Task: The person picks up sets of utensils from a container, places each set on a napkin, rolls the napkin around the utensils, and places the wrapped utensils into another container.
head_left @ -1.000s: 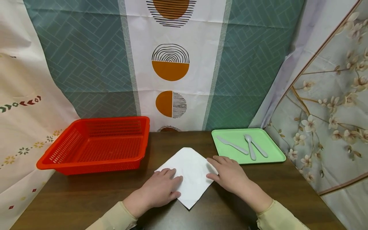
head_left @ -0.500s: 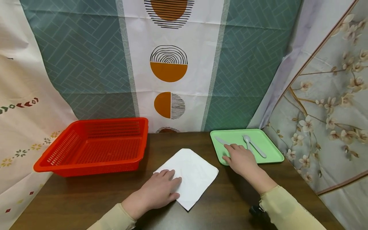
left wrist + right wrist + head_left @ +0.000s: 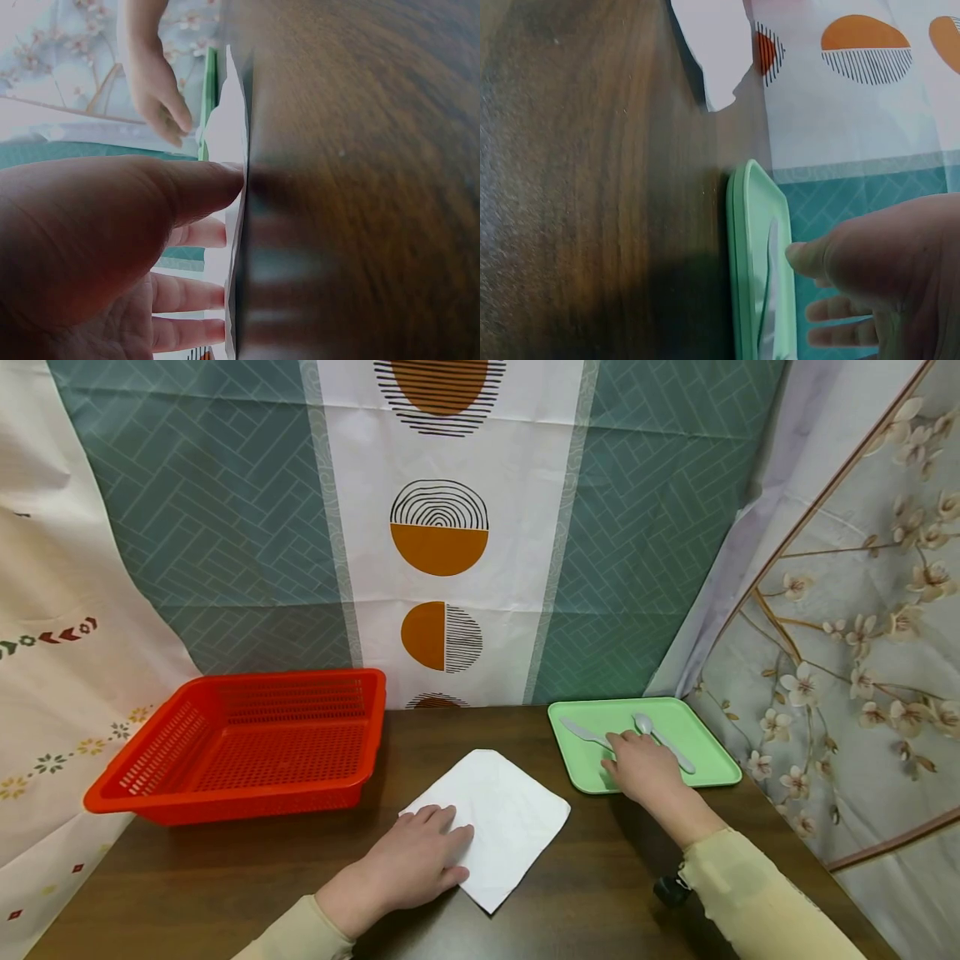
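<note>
Pale-grey slender knife (image 3: 586, 732) lies on light-green rectangular tray (image 3: 712, 760), long axis diagonal, tip far-left. Right grip (image 3: 647, 767) is spread near the knife. Left grip (image 3: 416, 862), spread, rests on white square sheet (image 3: 504, 818) left of tray.

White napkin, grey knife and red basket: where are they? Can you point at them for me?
White napkin (image 3: 501, 828): head view, on the middle of its flat top.
Grey knife (image 3: 579, 729): head view, on its blade.
Red basket (image 3: 255, 802): head view, on its front wall.
</note>
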